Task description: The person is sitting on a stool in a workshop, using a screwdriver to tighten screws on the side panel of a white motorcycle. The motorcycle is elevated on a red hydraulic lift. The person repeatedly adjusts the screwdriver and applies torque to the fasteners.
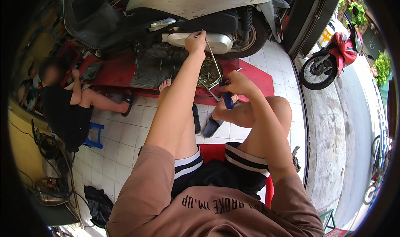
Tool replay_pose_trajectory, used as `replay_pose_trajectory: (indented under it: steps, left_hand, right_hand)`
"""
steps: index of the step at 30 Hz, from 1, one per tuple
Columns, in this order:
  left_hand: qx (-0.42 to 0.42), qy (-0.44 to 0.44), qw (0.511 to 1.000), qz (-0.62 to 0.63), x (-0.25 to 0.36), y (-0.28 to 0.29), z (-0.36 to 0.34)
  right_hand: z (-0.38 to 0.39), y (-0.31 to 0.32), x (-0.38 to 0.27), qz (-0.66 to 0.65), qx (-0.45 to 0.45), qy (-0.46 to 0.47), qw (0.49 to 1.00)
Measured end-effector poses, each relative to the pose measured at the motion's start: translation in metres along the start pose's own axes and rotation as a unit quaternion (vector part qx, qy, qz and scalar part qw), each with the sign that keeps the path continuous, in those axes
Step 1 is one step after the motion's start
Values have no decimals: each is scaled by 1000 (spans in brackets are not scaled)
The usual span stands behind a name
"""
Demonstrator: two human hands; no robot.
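My left hand (196, 42) reaches up to the silver side cover (218, 43) of a parked scooter (196, 3), its fingers closed on the upper end of a thin metal rod (210, 49). The rod slants down toward my right hand (235, 83), which is closed around a blue-handled tool (228, 100) near the red platform's edge. A round metal tray (209, 72) with small parts sits on the red platform (258, 81) below the cover, partly behind the rod and my hands. More silver bars cross near my right hand; I cannot tell which belong to the tool.
A co-worker (62, 103) sits at the left beside a blue stool (95, 135). Dark sandals (211, 128) lie on the tiles below me, and I sit on a red seat (212, 153). A red motorbike (333, 58) stands at the right by the doorway. Cables (48, 141) hang at the left.
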State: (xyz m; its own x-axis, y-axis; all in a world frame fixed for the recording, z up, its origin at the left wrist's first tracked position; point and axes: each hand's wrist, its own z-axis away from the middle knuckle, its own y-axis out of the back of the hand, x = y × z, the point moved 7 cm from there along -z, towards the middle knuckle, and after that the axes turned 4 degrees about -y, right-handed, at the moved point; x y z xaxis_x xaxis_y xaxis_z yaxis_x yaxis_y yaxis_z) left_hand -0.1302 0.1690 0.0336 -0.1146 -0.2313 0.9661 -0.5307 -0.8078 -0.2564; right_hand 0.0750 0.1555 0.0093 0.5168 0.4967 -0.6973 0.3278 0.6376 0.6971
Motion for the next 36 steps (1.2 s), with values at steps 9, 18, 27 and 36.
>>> replay_pose_trajectory:
  steps: [9,18,27,36]
  left_hand:
    - [-352,121,918,-135,-88,-130,11]
    - [-326,189,926,15,-116,-149,-12]
    - [-319,189,929,22,-118,-152,-16]
    - [-295,193,935,38,-117,-152,-13]
  right_hand:
    - [-5,48,50,-12,132,-193,972]
    - [-1,75,51,-19,244,-248,937]
    - [2,79,47,-14,283,-235,930]
    - [8,83,40,-11,316,-216,924]
